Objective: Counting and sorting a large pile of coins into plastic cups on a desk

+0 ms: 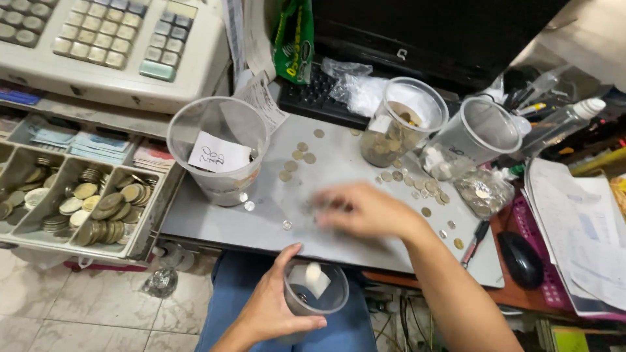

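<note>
Head view: grey board (339, 234) spans my lap. Four clear plastic cups: three stand on it, one (315, 294) gripped in my left hand (270, 306) at the near edge. Right hand (365, 210), blurred, fingers flat on loose coins (417, 186) just far-right of that cup. Coins too many to count.

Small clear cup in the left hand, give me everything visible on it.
The small clear cup is translucent plastic, round-rimmed, held roughly upright just below the near edge of the grey board, over the person's lap. The left hand wraps its left side, thumb along the near rim. A white paper slip sits inside against the wall, with something small and dark at the bottom, too unclear to name. The blurred right hand is above on the board, not touching it.
</note>
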